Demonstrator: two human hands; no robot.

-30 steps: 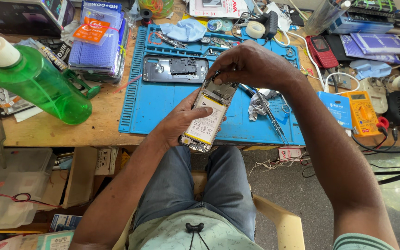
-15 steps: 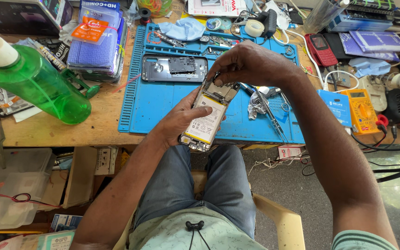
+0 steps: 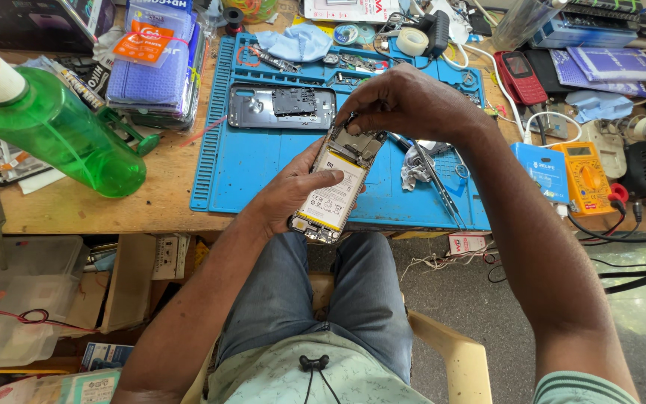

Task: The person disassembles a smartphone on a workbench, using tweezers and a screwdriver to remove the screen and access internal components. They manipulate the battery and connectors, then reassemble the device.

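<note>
My left hand [image 3: 291, 191] grips an opened smartphone [image 3: 336, 188] from below, back cover off, pale battery facing up, thumb resting across it. It is held above the front edge of a blue work mat [image 3: 256, 161]. My right hand [image 3: 405, 101] is curled over the phone's top end, fingertips pinched at the circuit board area; whether it holds a small part or tool there is hidden. On the mat behind lies a dark phone back frame [image 3: 282, 107].
A green plastic bottle [image 3: 57, 131] lies at left on the wooden bench. Tweezers [image 3: 437, 179] and a crumpled wipe rest on the mat's right side. A yellow multimeter [image 3: 586, 176], red keypad phone [image 3: 520, 77], tape roll [image 3: 413, 41] and stacked packets [image 3: 151, 63] crowd the bench.
The phone has tilted slightly and my right hand's fingers have shifted a little at its top end. Otherwise the hands stay in place.
</note>
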